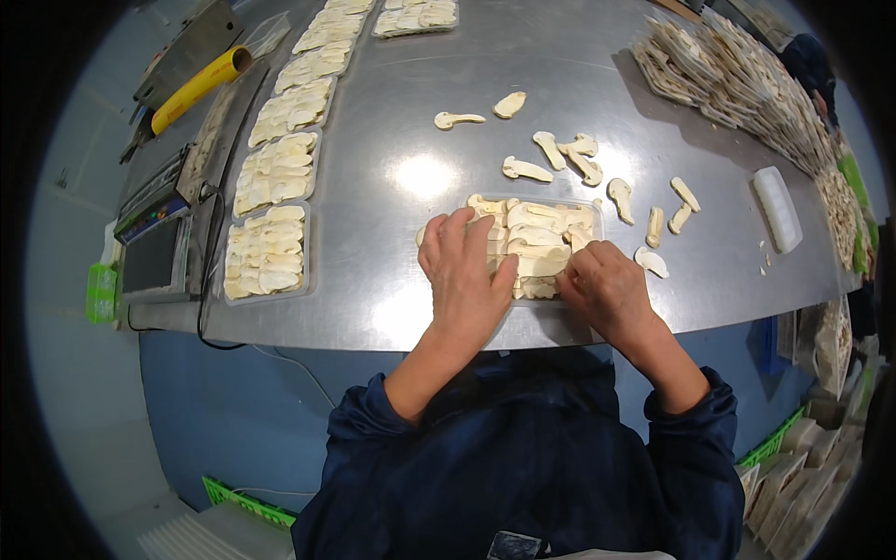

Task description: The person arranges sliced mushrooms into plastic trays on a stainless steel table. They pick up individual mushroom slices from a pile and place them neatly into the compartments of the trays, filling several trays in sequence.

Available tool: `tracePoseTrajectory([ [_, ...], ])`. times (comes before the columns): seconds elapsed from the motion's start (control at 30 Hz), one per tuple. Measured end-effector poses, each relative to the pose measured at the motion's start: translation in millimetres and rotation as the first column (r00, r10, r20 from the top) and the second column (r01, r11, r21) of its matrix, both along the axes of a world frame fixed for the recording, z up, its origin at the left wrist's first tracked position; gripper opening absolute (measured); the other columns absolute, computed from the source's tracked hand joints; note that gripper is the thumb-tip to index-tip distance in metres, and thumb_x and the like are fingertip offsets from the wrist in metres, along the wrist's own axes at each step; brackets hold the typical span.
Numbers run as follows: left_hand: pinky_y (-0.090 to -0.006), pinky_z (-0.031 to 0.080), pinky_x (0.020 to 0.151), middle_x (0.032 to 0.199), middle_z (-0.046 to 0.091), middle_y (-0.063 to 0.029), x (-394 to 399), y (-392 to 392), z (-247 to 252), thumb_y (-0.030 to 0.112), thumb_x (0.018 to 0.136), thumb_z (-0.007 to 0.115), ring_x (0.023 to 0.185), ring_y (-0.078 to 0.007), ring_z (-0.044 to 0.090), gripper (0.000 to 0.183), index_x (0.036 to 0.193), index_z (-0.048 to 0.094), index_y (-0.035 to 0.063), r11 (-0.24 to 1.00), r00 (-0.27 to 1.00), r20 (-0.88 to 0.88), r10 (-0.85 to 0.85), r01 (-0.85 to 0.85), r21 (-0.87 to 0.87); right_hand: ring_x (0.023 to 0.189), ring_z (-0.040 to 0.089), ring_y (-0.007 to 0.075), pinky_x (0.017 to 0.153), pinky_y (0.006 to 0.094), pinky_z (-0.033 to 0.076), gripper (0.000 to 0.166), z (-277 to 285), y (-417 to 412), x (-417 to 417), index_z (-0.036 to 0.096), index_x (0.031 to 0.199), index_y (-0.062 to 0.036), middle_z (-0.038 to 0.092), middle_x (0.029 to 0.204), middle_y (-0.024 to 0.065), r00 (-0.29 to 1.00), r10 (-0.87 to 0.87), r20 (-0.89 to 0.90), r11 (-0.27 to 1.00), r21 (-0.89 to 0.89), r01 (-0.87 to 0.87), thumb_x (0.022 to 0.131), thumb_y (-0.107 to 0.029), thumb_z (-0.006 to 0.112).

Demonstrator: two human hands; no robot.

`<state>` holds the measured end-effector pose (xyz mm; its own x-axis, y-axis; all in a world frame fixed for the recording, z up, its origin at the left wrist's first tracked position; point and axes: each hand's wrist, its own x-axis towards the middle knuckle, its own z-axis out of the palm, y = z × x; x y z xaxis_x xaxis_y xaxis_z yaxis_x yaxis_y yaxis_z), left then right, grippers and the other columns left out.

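Observation:
A clear plastic tray [596, 218] holding rows of pale mushroom slices [537, 241] sits before me near the front edge of the steel table [392, 91]. My left hand [463, 273] covers the tray's left side, fingers apart, with the thumb at the slices. At the front right of the tray, my right hand [607, 285] has its fingers bent inward; they hide whatever may be between them. Loose slices lie beyond the tray, among them a long one [526, 169], and to its right, including a curved one [651, 262].
Several filled trays [274, 175] stand in a line on the left. Further left are a weighing scale [155, 255], a black cable [210, 329] and a yellow tube [199, 87]. Dried slices are piled [742, 77] at the back right, near a white plastic block [777, 210].

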<state>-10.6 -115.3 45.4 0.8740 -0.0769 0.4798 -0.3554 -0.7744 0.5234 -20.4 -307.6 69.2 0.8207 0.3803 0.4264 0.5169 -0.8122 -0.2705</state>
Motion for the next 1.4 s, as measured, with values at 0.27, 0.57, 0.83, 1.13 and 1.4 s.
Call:
tracePoseTrajectory([
  [0.27, -0.0435, 0.033, 0.099, 0.12, 0.051, -0.0163, 0, 23, 8, 0.011, 0.076, 0.068, 0.114, -0.0346, 0.045, 0.038, 0.111, 0.058, 0.0011, 0.992, 0.988, 0.12, 0.098, -0.088, -0.089, 0.085, 0.061, 0.0279, 0.07, 0.0377, 0.05, 0.026, 14, -85, 35, 0.065, 0.099, -0.0065, 0.062, 0.091, 0.0107, 0.94, -0.333, -0.079, 0.943, -0.054, 0.33, 0.075, 0.002, 0.061],
  [0.57, -0.0414, 0.037, 0.097, 0.117, 0.054, -0.0166, -8, 85, -26, 0.006, 0.079, 0.064, 0.113, -0.0333, 0.045, 0.027, 0.105, 0.059, 0.0005, 0.907, 0.922, 0.057, 0.383, -0.364, -0.211, 0.083, 0.057, 0.0274, 0.075, 0.0366, 0.047, 0.016, 9, -144, 68, 0.067, 0.087, -0.0002, 0.062, 0.09, 0.0125, 0.894, -0.231, -0.384, 0.972, -0.131, 0.195, 0.072, -0.003, 0.065],
  [0.83, -0.0402, 0.04, 0.096, 0.117, 0.054, -0.017, -2, 83, -28, 0.006, 0.08, 0.063, 0.113, -0.0323, 0.047, 0.026, 0.105, 0.06, -0.0006, 0.918, 0.941, -0.02, 0.337, -0.334, -0.216, 0.066, 0.059, 0.0208, 0.063, 0.0322, 0.048, 0.016, 13, -138, 71, 0.063, 0.079, 0.0029, 0.061, 0.072, 0.0106, 0.734, -0.392, -0.554, 0.91, -0.115, 0.399, 0.071, -0.01, 0.068],
  [1.13, -0.0376, 0.043, 0.093, 0.115, 0.054, -0.0163, -5, 86, -30, 0.006, 0.081, 0.063, 0.108, -0.0306, 0.051, 0.025, 0.104, 0.06, -0.0007, 0.893, 0.948, -0.077, 0.31, -0.318, -0.319, 0.063, 0.056, 0.0174, 0.057, 0.0312, 0.045, 0.018, 17, -135, 87, 0.062, 0.077, 0.0004, 0.06, 0.068, 0.0084, 0.675, -0.4, -0.62, 0.913, -0.202, 0.355, 0.065, -0.012, 0.069],
  [1.4, -0.034, 0.046, 0.087, 0.112, 0.056, -0.0156, -2, 82, -28, 0.001, 0.079, 0.064, 0.104, -0.0278, 0.052, 0.024, 0.103, 0.06, -0.0011, 0.886, 0.967, -0.04, 0.25, -0.245, -0.392, 0.078, 0.059, 0.0285, 0.071, 0.0374, 0.047, 0.027, 5, -125, 70, 0.059, 0.094, -0.0039, 0.06, 0.078, 0.0117, 0.834, -0.441, -0.331, 0.896, -0.221, 0.386, 0.069, -0.009, 0.066],
])
